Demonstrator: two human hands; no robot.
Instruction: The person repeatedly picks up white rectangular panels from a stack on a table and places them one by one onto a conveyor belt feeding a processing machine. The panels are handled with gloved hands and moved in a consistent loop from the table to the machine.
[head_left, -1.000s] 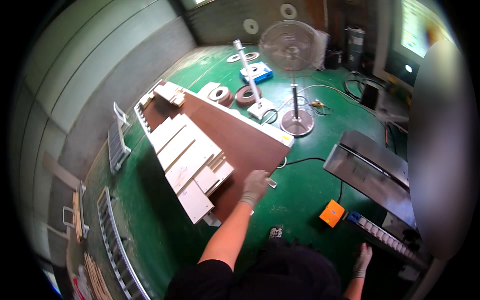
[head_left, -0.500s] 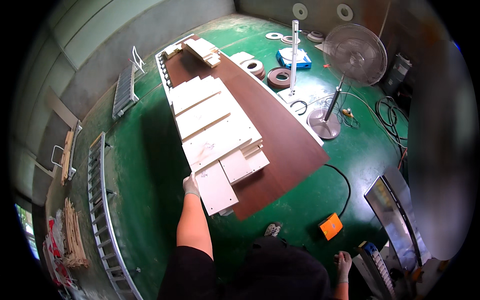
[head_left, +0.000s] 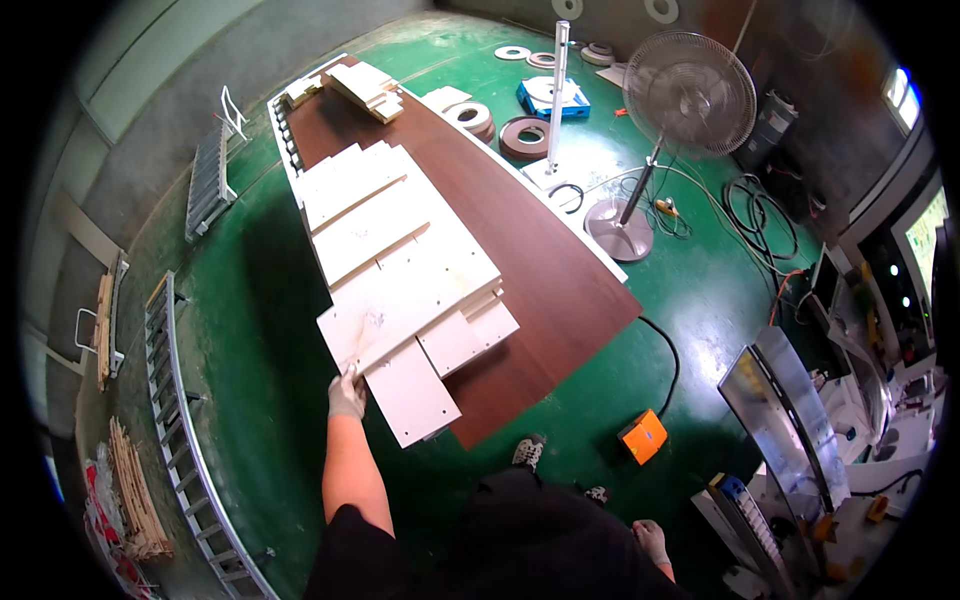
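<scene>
My left hand [head_left: 346,394] grips the near left edge of a pale wooden panel [head_left: 408,292] with small drilled holes. This panel lies in a stepped stack and juts out past the stack's left side. Under its near edge are a narrower pale panel [head_left: 412,398] and a shorter board [head_left: 450,343]. More pale boards [head_left: 362,238] overlap farther up the stack. All rest on a brown-topped table [head_left: 540,330]. Low at the right, my right hand [head_left: 652,540] hangs beside my body, fingers loosely curled, with nothing visible in it.
Another pile of boards [head_left: 362,88] sits at the table's far end. A standing fan [head_left: 690,95] and edging rolls [head_left: 525,138] stand beyond the right edge. On the floor is an orange box [head_left: 643,436] with a cable. A metal roller frame [head_left: 190,430] runs along the left; machinery [head_left: 785,425] stands right.
The panel under my left hand has shifted left and now sticks out from the stack. My left hand has moved from the lower panel's corner to this panel's edge. The view has turned rightward.
</scene>
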